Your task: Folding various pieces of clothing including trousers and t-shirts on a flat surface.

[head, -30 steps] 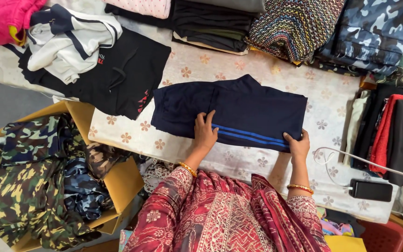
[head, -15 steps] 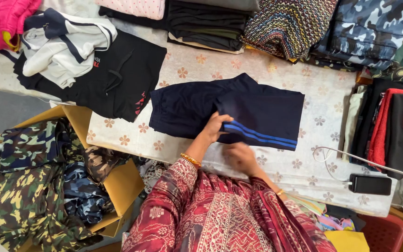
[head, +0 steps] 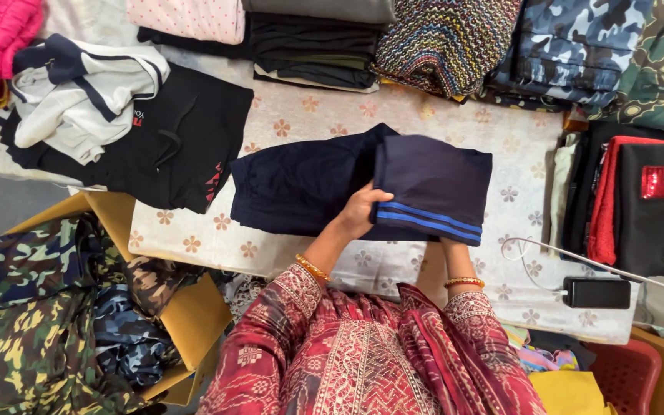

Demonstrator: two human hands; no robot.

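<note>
Head view: navy shorts [head: 347, 180] with blue side stripes lie at frame centre on the floral-print table cover [head: 286, 123], long axis left to right, waistband toward the left. The fold appears half made, the right end doubled over. The left hand [head: 359, 215] pinches the folded edge, fingers together. The right hand is hidden under the cloth, so its grip cannot be told. The next move would seemingly call for pressing the fold flat.

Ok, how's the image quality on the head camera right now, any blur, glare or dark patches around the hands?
Head view: even, soft light, no glare and only faint shadows; the left hand on the navy shorts is sharp, with no motion blur. The right hand is hidden under the fold, only its wrist showing. The black garments lose fold detail in the dark. Slight wide-angle stretch towards the corners.
</note>
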